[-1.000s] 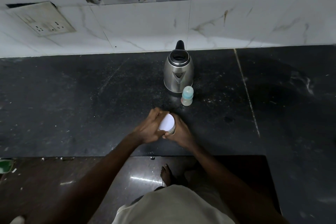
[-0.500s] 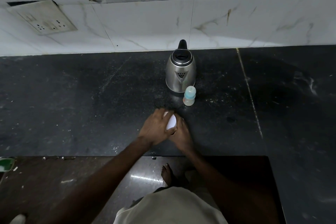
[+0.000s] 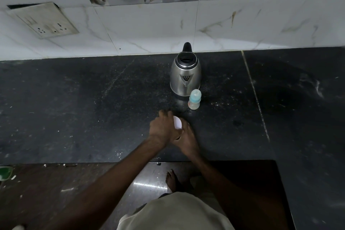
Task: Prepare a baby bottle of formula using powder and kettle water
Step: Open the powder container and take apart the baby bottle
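Note:
A small container with a white lid (image 3: 177,122) stands on the dark counter (image 3: 74,110), mostly hidden by both hands. My left hand (image 3: 163,127) lies over the lid from the left, fingers curled around it. My right hand (image 3: 185,141) grips the container's body from the near right. Beyond them stands a small baby bottle (image 3: 194,99) with a pale blue cap, upright. Right behind the bottle is a steel kettle (image 3: 185,74) with a black lid and handle, spout toward me.
A white tiled wall (image 3: 149,30) runs along the back with a socket plate (image 3: 46,20) at the left. A seam crosses the counter at the right (image 3: 255,97). The counter's front edge is just below my wrists; below it are the floor and my foot (image 3: 172,180).
My left hand has slid farther over the white lid, covering most of it, and twisted round it. The right hand stays on the container. Kettle and bottle have not moved.

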